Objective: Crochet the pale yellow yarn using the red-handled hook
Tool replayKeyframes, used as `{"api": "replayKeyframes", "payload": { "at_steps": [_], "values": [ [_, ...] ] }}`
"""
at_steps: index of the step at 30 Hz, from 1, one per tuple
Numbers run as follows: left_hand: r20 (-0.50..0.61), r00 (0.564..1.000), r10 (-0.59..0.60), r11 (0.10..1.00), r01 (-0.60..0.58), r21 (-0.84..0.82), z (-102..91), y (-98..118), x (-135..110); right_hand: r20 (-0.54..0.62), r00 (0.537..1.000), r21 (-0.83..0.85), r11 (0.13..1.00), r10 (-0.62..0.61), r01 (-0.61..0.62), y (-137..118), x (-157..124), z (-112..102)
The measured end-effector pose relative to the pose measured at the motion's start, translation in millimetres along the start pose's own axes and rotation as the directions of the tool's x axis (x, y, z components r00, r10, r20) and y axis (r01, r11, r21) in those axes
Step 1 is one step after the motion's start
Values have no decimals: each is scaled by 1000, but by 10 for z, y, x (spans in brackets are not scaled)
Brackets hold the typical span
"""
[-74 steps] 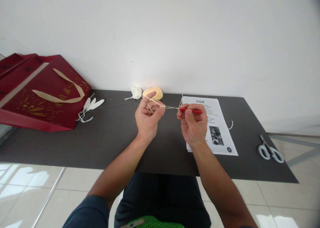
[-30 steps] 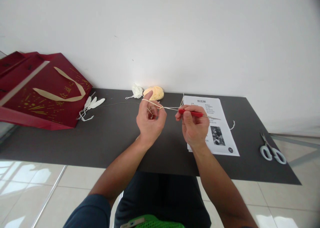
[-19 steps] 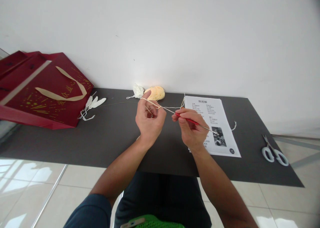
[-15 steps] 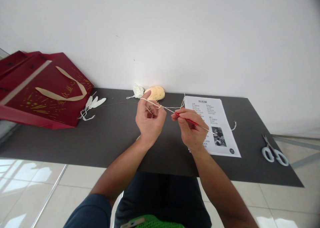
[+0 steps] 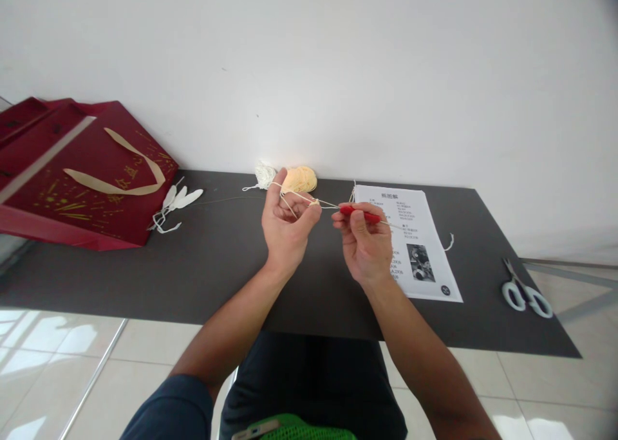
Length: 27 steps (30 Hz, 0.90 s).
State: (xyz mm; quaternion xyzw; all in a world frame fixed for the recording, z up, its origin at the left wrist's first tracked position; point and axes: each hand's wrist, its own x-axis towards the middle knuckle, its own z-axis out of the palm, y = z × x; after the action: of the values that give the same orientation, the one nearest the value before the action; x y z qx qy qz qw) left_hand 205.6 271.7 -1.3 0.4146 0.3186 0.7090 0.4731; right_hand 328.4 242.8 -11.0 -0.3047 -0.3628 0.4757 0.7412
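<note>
My left hand (image 5: 286, 225) is raised over the dark table (image 5: 232, 266), its fingers curled and pinching a cream yarn strand (image 5: 324, 203) that loops over the forefinger. My right hand (image 5: 365, 240) sits close beside it, closed on a red-handled crochet hook (image 5: 360, 215) whose tip points left toward the yarn. The strand runs back to a peach yarn ball (image 5: 300, 179) by the wall.
A dark red gift bag (image 5: 82, 176) lies at the far left with white feather-like pieces (image 5: 176, 203) beside it. A small white yarn tuft (image 5: 262, 174) sits by the ball. A printed sheet (image 5: 410, 237) lies under my right hand's side; white-handled scissors (image 5: 524, 292) lie at the right.
My right hand has brought the hook back up to level and moved it left, closer to my left hand. My left hand stays raised with the yarn.
</note>
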Motion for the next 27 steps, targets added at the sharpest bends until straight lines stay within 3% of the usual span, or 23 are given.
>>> {"api": "replayKeyframes", "payload": {
  "at_steps": [5,16,27],
  "values": [
    [25,999,-28,1000,28,-3,5,-2,0,11,999,34,998,48,-48,-34,59,-33],
    [29,999,38,988,-42,151,68,86,-63,31,990,-57,988,-139,141,-107,90,-86],
    [29,997,74,971,-79,227,67,55,-84,40,968,-190,950,-246,249,-70,77,-144]
  ]
}}
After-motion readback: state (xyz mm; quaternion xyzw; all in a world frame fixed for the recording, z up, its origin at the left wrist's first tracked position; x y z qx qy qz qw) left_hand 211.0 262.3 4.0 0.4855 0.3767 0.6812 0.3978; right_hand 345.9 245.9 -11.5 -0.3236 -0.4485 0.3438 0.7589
